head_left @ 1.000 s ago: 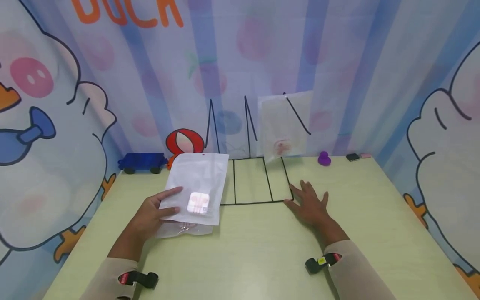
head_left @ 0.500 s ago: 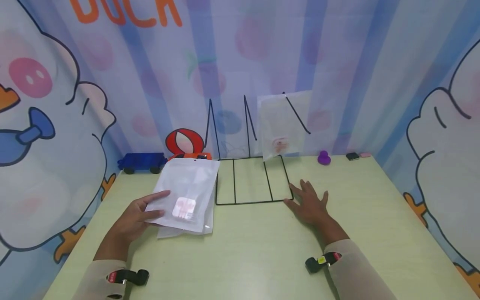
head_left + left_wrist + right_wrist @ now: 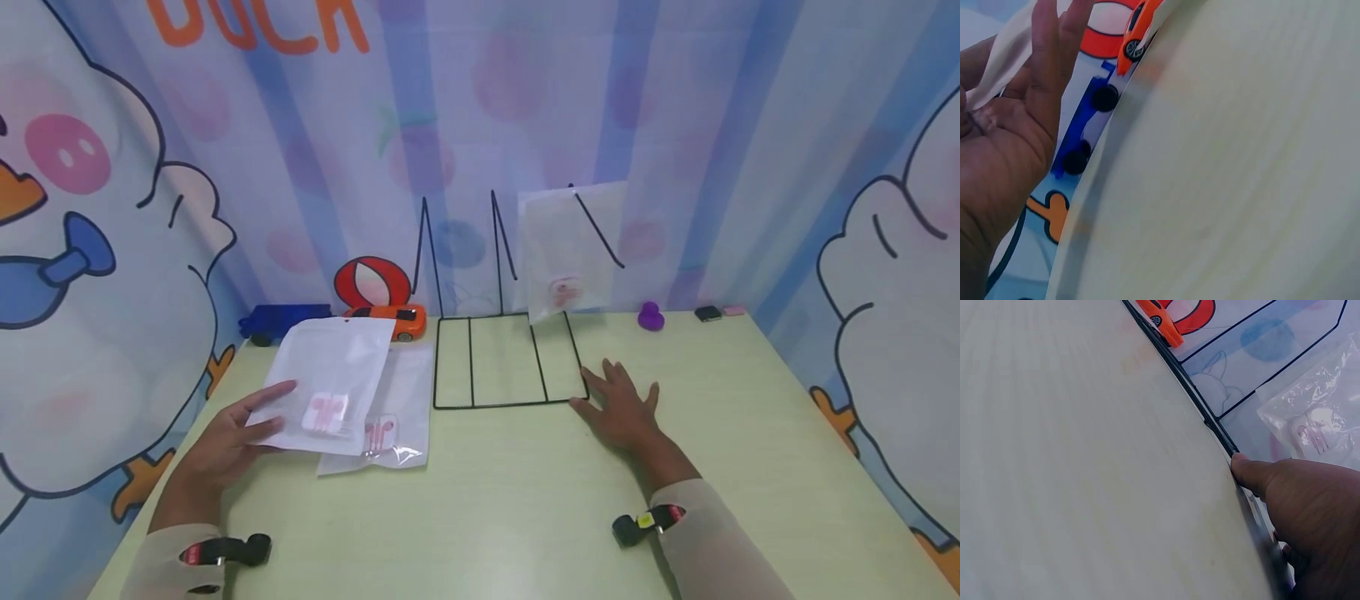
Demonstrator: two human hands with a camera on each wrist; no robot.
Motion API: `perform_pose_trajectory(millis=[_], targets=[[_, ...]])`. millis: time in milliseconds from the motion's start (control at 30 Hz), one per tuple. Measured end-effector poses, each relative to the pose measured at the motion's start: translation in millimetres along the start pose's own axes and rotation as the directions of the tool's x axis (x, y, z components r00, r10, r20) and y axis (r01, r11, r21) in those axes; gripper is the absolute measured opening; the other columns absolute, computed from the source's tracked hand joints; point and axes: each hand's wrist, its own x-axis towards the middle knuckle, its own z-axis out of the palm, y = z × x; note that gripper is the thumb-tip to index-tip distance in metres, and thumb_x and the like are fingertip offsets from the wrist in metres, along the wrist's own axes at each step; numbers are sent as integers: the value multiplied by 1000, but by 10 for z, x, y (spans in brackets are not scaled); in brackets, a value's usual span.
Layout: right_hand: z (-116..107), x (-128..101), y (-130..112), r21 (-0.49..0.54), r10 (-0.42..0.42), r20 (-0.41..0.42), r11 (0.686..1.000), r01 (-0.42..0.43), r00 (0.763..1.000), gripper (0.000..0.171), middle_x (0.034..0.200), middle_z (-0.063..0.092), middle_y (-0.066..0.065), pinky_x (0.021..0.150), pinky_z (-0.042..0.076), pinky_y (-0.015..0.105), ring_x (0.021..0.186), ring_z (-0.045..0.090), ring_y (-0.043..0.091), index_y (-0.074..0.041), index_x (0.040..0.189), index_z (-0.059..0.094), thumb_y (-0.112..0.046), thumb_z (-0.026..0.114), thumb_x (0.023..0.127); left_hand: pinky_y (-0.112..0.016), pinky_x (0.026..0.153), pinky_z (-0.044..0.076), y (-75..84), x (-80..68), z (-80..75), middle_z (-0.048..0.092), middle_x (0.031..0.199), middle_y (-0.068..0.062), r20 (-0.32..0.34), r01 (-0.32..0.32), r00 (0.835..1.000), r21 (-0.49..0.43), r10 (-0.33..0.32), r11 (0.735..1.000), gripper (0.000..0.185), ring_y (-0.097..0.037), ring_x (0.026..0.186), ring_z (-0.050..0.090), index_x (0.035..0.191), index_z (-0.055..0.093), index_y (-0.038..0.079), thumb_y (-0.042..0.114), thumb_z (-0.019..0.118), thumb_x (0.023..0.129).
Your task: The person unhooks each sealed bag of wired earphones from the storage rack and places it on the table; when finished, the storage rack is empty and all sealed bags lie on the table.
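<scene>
My left hand pinches a flat white zip pouch by its left side, thumb on one face; the pouch's small clear window shows something pink. Partly under it, a second white pouch lies on the table, with pink earphones showing. In the left wrist view, my left hand holds the pouch's edge between thumb and fingers. My right hand, fingers spread, touches the front right corner of a black wire rack. The right wrist view has the right thumb against the rack's bar. A third pouch hangs on the rack's right hook.
Along the table's back edge stand a blue toy truck, partly behind the held pouch, and an orange toy car. To the right are a purple toy, a black block and a pink block. A printed curtain hangs behind.
My left hand has moved left with the pouch, uncovering more of the second pouch, the orange car and the rack's left side. The right hand has stayed at the rack's corner.
</scene>
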Motion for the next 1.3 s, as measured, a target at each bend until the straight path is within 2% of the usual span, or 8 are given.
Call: perform_pose_trajectory(millis=[233,400,600,667,800,933,1033,1300], targets=[[-18,-17,-22,12,6,0,1000,-6,1000,71,182,16,23,124,-14,85,171,6,48,-18,171,37,-53,54,111,-20,97,62,-49,-69,-139,-6,187,-10,-46,13,999,-1,-13,1000,70,7,117,70,170,42,27,17,71,107],[-7,-16,-20,6,5,1,1000,-5,1000,71,182,17,24,124,-13,86,170,7,48,-18,171,37,-53,54,111,-20,97,62,-116,-95,-229,3,187,-5,-88,33,996,-5,-33,999,70,6,115,71,168,44,30,19,74,106],[5,-10,2,11,-1,-6,1000,1,1000,72,182,17,24,124,-14,86,170,7,48,-18,171,37,-54,54,111,-21,94,64,-178,-142,-362,17,181,-2,-110,34,993,-61,-41,998,64,2,110,73,165,49,32,16,71,107],[8,-7,8,11,1,-2,1000,-1,1000,72,182,17,23,124,-14,86,170,6,48,-18,171,37,-54,54,111,-21,93,64,-192,-162,-409,18,179,0,-120,39,992,-81,-48,996,63,2,109,74,164,51,33,16,71,107],[4,0,12,8,3,4,1000,-3,1000,72,183,15,23,124,-15,86,171,5,48,-19,172,36,-54,53,112,-20,92,63,-217,-189,-499,7,184,-2,-138,68,987,-83,-79,994,65,5,108,71,166,49,33,17,71,107],[-4,11,10,5,3,0,1000,-3,1000,72,183,15,23,124,-15,86,171,5,48,-19,172,36,-55,53,112,-18,93,62,-232,-207,-553,-6,187,-9,-164,112,980,-21,-114,993,68,9,106,67,166,46,37,24,75,105],[-7,13,11,0,6,2,1000,-6,1000,72,183,15,23,124,-14,86,171,5,48,-19,172,36,-55,53,111,-16,94,62,-240,-220,-565,-6,186,-13,-179,130,976,17,-125,991,69,11,106,67,165,47,40,29,77,104],[-2,14,11,10,4,1,1000,-4,1000,72,182,16,23,123,-15,86,171,5,48,-18,171,37,-55,54,111,-15,93,61,-219,-246,-559,-11,184,-19,-153,114,983,61,-104,992,64,13,105,65,164,50,36,26,74,106]])
